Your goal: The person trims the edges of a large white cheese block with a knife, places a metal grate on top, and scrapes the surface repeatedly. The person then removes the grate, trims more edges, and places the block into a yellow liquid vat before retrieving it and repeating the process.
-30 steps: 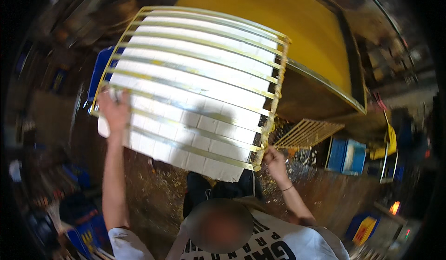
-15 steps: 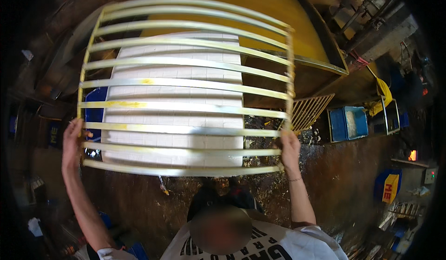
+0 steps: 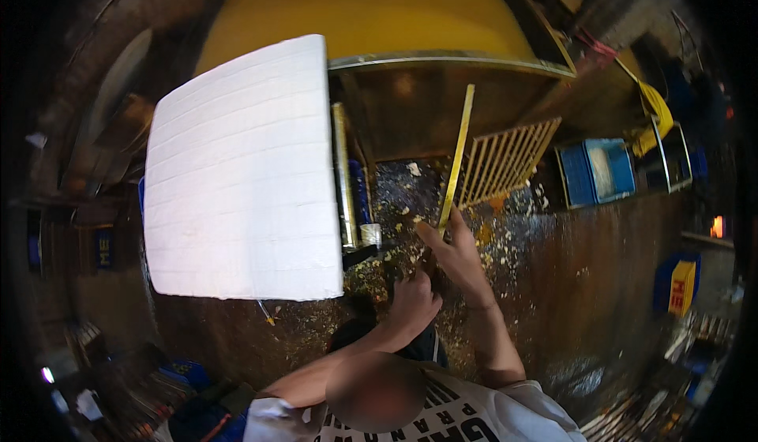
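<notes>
Both my hands hold the slatted rack (image 3: 458,158), which is turned edge-on, so that mainly one narrow yellowish bar shows. My right hand (image 3: 460,259) grips the bar partway along, thumb on its left side. Closer to my body, my left hand (image 3: 414,304) is closed around the lower end, partly hidden by its own fingers. To the left of my hands lies a large white slab (image 3: 241,174), marked with shallow crossing lines. The rack is apart from it.
A vat of yellow liquid (image 3: 379,12) spans the back. A second slatted rack (image 3: 509,162) leans before the vat's wall (image 3: 426,99). Farther right are blue bins (image 3: 596,172) and a yellow cloth (image 3: 654,110). Pale scraps (image 3: 505,241) litter the dark, wet floor.
The rack has left its place over the white slab, swung right and tipped from flat to edge-on. My left hand crossed from the far left to beside my right hand.
</notes>
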Available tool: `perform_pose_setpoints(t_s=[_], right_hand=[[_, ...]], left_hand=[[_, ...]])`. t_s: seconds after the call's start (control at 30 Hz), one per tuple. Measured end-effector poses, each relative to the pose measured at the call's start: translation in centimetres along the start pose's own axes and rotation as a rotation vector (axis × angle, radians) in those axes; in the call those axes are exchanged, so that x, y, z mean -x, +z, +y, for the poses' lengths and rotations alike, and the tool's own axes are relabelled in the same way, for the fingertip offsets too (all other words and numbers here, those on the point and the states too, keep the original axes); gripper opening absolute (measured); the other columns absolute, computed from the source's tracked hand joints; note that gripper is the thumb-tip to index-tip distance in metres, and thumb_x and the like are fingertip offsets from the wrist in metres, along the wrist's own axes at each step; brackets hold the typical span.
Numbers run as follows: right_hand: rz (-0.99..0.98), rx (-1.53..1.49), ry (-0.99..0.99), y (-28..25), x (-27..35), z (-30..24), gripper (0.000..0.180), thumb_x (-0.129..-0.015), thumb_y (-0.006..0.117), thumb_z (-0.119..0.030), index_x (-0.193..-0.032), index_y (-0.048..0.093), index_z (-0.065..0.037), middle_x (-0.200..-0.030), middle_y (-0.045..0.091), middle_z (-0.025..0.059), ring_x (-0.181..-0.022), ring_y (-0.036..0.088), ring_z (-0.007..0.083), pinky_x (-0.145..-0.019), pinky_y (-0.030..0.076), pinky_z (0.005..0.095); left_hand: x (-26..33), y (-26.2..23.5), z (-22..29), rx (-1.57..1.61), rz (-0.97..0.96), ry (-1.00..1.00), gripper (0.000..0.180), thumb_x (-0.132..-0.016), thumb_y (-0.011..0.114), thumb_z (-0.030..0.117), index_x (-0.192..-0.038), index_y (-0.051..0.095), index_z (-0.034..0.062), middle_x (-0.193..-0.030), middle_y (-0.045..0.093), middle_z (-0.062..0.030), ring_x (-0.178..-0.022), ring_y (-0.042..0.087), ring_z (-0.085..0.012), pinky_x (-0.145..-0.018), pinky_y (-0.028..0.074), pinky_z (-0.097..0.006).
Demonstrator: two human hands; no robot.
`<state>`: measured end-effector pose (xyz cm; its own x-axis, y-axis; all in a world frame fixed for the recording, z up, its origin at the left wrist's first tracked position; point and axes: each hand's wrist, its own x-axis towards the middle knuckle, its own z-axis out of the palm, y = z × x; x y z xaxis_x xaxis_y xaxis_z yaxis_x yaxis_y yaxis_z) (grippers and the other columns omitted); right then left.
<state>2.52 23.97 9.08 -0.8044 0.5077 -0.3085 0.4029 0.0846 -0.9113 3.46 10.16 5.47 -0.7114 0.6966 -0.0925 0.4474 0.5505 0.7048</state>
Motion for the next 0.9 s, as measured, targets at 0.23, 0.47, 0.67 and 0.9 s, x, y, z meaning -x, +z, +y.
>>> perform_pose_setpoints(t_s=[0.23,0.47,0.67,0.9], right_hand=[[0.045,-0.137,0.307,0.0,-9.1,24.7,0.015,-0.092,0.063,-0.009,-0.103,0.055,-0.004,-0.094,0.062,0.0079,-0.080,0.058,0.0209,-0.073,0.051,0.0382],[0.001,-0.324,0.600,3.8,-11.8,36.9,0.036,-0.097,0.057,-0.012,-0.131,0.054,-0.003,-0.120,0.063,0.0154,-0.103,0.062,0.0270,-0.082,0.053,0.0439],[-0.061,-0.060,-0.020,5.9,-7.1,22.7,0.025,-0.097,0.056,-0.011,-0.119,0.062,0.000,-0.103,0.069,0.0100,-0.093,0.067,0.0211,-0.082,0.054,0.0347],[-0.081,-0.283,-0.006,12.9,6.5,2.8,0.034,-0.100,0.058,-0.012,-0.131,0.054,0.002,-0.110,0.068,0.0104,-0.100,0.063,0.0144,-0.086,0.051,0.0290]], left_hand=[[3.1,10.6,-10.0,0.156,-0.268,-0.151,0.090,-0.094,0.065,0.032,-0.157,0.006,0.0038,-0.139,0.049,-0.0306,-0.129,0.050,-0.0400,-0.102,0.045,-0.048],[18.3,-0.3,-22.9,0.423,-0.210,-0.858,0.051,-0.096,0.061,0.027,-0.140,0.048,0.0068,-0.123,0.066,-0.0147,-0.113,0.064,-0.0263,-0.097,0.048,-0.037],[37.5,-4.8,-34.5,0.487,0.331,-1.018,0.041,-0.088,0.052,0.007,-0.128,0.055,0.0030,-0.107,0.068,-0.0091,-0.086,0.063,-0.0189,-0.077,0.052,-0.031],[32.7,-8.6,-37.1,0.525,0.404,-1.286,0.043,-0.090,0.054,0.011,-0.132,0.048,0.0051,-0.095,0.065,-0.0054,-0.072,0.060,-0.0136,-0.065,0.052,-0.028]])
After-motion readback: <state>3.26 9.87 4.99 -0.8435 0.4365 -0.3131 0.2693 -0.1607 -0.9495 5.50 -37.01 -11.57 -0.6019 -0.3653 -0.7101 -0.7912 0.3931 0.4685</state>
